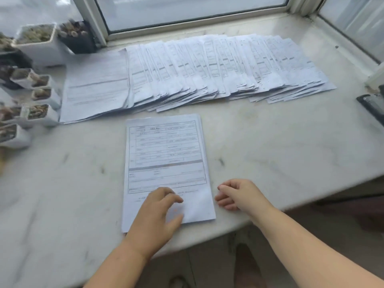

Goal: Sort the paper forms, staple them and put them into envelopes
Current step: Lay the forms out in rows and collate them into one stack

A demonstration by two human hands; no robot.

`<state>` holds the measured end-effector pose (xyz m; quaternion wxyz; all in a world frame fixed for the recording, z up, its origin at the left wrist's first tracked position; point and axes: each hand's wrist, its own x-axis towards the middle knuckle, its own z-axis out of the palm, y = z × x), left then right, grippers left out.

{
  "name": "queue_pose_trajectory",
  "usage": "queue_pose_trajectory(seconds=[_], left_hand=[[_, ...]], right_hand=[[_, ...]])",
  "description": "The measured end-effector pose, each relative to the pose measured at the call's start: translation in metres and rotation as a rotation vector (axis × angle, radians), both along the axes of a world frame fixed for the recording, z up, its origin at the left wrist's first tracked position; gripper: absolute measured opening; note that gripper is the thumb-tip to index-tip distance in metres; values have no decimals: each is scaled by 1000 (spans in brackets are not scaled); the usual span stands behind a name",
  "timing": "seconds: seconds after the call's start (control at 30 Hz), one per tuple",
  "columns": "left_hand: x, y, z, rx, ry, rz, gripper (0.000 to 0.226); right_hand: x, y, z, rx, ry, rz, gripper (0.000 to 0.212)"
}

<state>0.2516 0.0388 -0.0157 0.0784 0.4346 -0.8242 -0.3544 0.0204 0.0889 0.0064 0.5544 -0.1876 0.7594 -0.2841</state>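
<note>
A small stack of printed forms lies flat on the marble sill right in front of me. My left hand rests on the stack's lower part, fingers loosely bent over the paper. Just right of the stack's edge, my right hand sits on the sill with fingers loosely curled and nothing in it. Further back, a long fanned row of overlapping forms stretches across the sill. A thicker pile of pages lies at its left end.
Several small white pots with succulents crowd the left side. A black stapler lies at the right edge. Window frames close the back and right. The sill's front edge runs just below my hands.
</note>
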Motion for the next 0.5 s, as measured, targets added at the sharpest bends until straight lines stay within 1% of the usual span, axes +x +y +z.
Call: queue_pose_trajectory(seconds=[0.07,0.13,0.23,0.33,0.43,0.5], left_hand=[[14,12,-5,36,-9,-27,40],[17,17,-9,19,-6,-18,47],[13,18,-14,-59,3,2,35],[10,21,-20,-149,58,42,25],[11,24,-25,-158,77,52,28],[12,24,-26,-160,61,35,30]], right_hand=[[19,-1,2,33,45,50,16],[30,-2,4,61,63,75,18],[37,-1,7,115,32,167,17],[36,3,5,111,-22,266,7],[35,7,0,97,-129,235,3],[36,8,-4,75,-118,211,5]])
